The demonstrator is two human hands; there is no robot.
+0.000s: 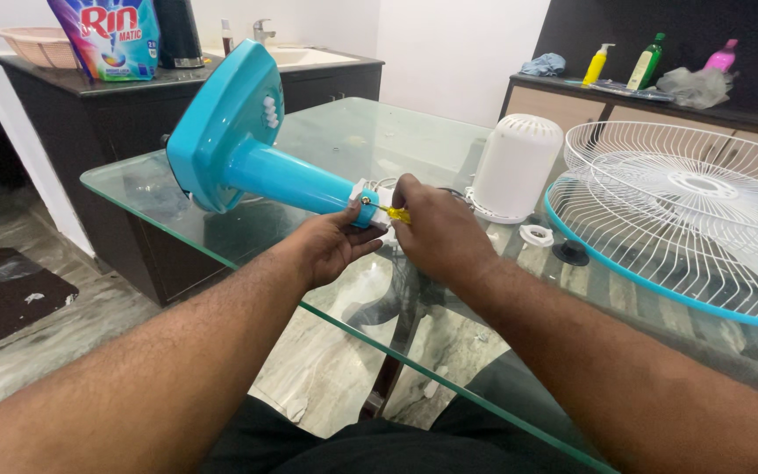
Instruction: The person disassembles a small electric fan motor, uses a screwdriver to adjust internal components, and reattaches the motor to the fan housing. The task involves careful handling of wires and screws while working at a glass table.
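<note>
Steadying the fan stand [247, 149] on the glass desk [370, 132], your left hand [331, 246] is curled under the narrow end of its blue column, fingers closed on the plastic where white fittings and wires emerge. Your right hand [436, 233] is clenched round a yellow-handled screwdriver [394, 213], its tip set against the column end. The stand lies tilted — broad base raised toward the far edge, column sloping down to you.

Judged from its look, the stand is hollow moulded plastic: stiff, fairly light, base-heavy and smooth enough to slip on glass. The column near the joint, where your left hand is, seems the surest hold; the base rim would suit lifting. The wires look delicate and should not bear load.

Just beside your right hand stands the white motor cover [515, 167]; a white ring [536, 234] and a black cap [570, 253] lie near it. The wire grille [686, 219], rimmed in blue, rests at the right.
</note>
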